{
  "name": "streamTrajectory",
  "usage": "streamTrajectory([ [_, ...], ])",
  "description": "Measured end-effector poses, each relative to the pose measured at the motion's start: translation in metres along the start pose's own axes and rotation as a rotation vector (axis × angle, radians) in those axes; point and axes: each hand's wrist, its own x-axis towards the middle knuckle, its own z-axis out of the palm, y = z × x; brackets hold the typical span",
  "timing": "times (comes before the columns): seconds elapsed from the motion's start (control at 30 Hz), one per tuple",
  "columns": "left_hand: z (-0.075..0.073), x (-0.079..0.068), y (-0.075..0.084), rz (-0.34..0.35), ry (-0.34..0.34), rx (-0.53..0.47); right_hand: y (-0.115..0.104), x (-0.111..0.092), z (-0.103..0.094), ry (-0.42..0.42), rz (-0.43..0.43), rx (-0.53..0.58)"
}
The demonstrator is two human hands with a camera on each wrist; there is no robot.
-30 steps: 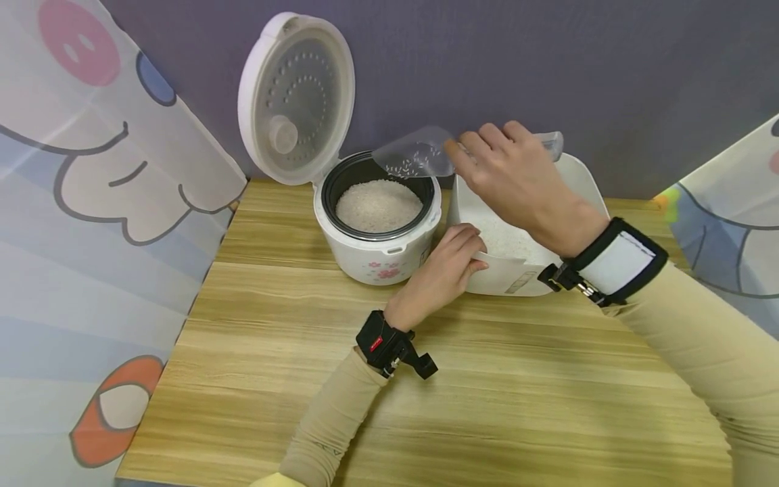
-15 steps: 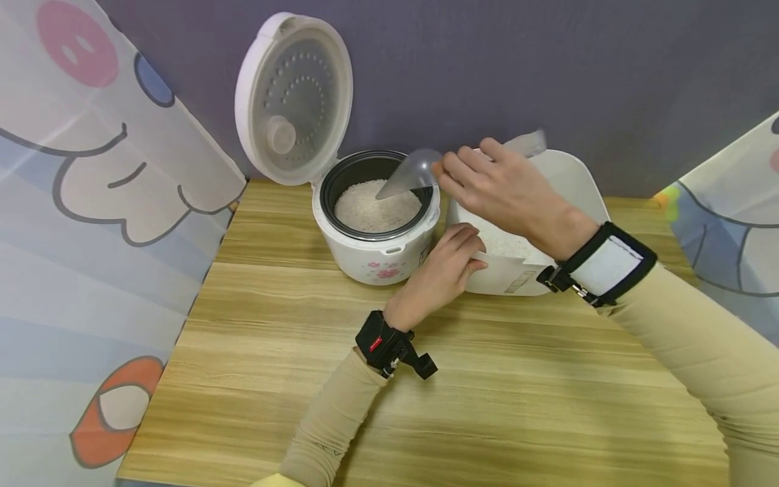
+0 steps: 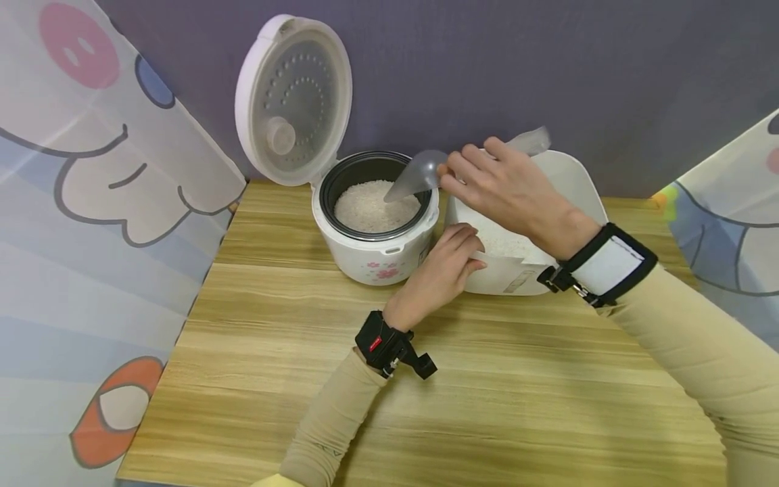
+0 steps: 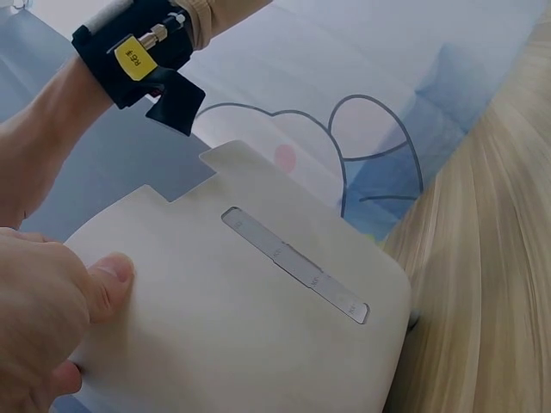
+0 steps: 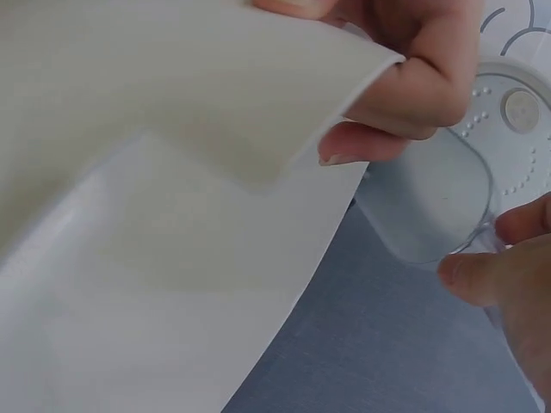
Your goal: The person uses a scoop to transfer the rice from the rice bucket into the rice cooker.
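Note:
My right hand (image 3: 505, 186) grips the handle of a clear plastic scoop (image 3: 412, 177). The scoop tilts mouth-down over the inner pot of a white rice cooker (image 3: 365, 262), its tip just above or at the heap of white rice (image 3: 365, 208); contact cannot be told. My left hand (image 3: 441, 267) pinches the near rim of a white rice bin (image 3: 575, 177), beside the cooker. In the left wrist view, the thumb lies on the outer face of the bin (image 4: 258, 301). The right wrist view shows the scoop's bowl (image 5: 430, 202) beyond the bin's rim.
The cooker's lid (image 3: 301, 101) stands raised on its left, near the dark back wall (image 3: 487, 61). More rice (image 3: 502, 240) lies in the bin. Both stand at the back of a wooden table (image 3: 274, 379). Cartoon-printed sheets (image 3: 73, 270) hang at the sides.
The scoop has turned from lying sideways with grains in it to pointing down into the pot, the right hand dropping slightly left, then edging right. The left hand stays on the bin's rim.

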Motion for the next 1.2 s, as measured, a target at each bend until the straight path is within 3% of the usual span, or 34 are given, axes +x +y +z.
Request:
streamTrajectory([
  [0.37,-0.002,-0.001,-0.002,0.012,0.018,0.009,-0.001,0.0,0.001,0.007,0.019,-0.011],
  [0.53,-0.002,-0.002,-0.003,-0.006,0.01,0.005,-0.001,0.001,0.002,-0.008,0.072,0.048],
  [0.67,-0.002,-0.001,-0.004,-0.013,0.005,-0.015,-0.003,-0.002,0.002,-0.019,0.2,0.17],
  [0.93,-0.001,-0.001,-0.006,0.008,0.019,-0.04,-0.007,-0.017,-0.018,-0.133,0.585,0.606],
  [1.03,-0.002,-0.001,-0.007,0.004,0.02,-0.046,-0.008,-0.025,-0.028,-0.173,0.693,0.698],
  [1.2,-0.002,0.0,-0.01,-0.006,0.03,-0.062,-0.014,-0.045,-0.044,-0.156,0.827,0.803],
])
